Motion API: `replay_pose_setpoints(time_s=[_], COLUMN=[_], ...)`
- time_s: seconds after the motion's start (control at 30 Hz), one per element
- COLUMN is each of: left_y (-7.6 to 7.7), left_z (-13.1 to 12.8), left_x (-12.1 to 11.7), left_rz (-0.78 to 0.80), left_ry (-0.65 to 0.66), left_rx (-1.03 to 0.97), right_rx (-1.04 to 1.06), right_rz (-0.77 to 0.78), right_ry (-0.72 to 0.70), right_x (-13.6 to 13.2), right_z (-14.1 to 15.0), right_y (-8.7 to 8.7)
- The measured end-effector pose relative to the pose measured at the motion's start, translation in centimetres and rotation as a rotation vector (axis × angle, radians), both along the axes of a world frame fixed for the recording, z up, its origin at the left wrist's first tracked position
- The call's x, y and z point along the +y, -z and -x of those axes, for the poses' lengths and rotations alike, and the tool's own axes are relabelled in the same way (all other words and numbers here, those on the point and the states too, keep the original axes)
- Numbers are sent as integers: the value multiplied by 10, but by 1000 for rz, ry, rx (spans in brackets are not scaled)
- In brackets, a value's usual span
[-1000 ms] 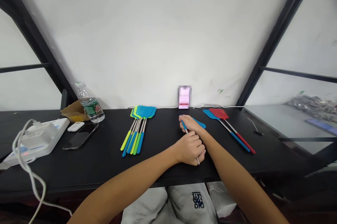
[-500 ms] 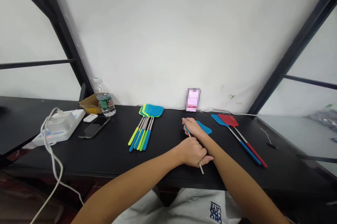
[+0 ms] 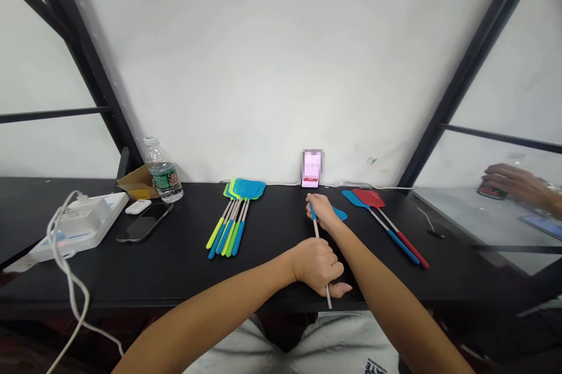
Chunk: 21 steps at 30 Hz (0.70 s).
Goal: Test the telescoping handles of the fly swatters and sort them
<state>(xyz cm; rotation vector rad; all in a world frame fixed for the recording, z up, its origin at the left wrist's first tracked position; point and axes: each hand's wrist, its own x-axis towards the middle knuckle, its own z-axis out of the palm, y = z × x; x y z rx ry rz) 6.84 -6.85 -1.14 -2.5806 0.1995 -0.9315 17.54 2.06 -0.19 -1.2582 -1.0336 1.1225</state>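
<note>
My right hand (image 3: 322,210) is closed round the blue handle (image 3: 313,212) of a fly swatter, at its far end. Nearer to me, my left hand (image 3: 319,266) is a fist round the thin metal rod (image 3: 329,298) of the same handle, thumb sticking out to the right. The rod's bare end pokes out below this fist. Behind my right wrist lies a blue swatter head (image 3: 339,213), partly hidden by the wrist. Left of my hands, several swatters (image 3: 237,210) with blue, yellow and green handles lie in a fanned pile.
A red swatter (image 3: 397,233) and a blue swatter (image 3: 386,227) lie at right. A lit phone (image 3: 312,169) leans on the wall. At left are a bottle (image 3: 163,172), dark phone (image 3: 146,222), white case (image 3: 138,206), and power strip (image 3: 83,222). Another hand (image 3: 520,184) shows far right.
My left hand has slid down the rod toward me, so more rod shows between my hands. The view has turned slightly right, and a hand has appeared at the far right.
</note>
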Motion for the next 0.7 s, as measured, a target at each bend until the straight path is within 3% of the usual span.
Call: replay_pose_setpoints(time_s=[0.13,0.3,0.4,0.53,0.7], left_y=[-1,1,-1,-8,-11], left_z=[-3,-2,5,17,21], left_x=[-7,-19,-12,14,35], left_rz=[-27,-20,1,121,280], left_ry=[31,33,-103,-385,-445], left_rx=[22,49,-54,-274,-355], right_rx=[56,191,263,293,238], right_rz=[-13,-29,-28,-26,-15], right_ry=[14,199,288,355,392], right_x=[1,8,10,7,6], right_z=[-4,-21,-32,-35,-36], right_y=[0,-2,-5,-8,-6])
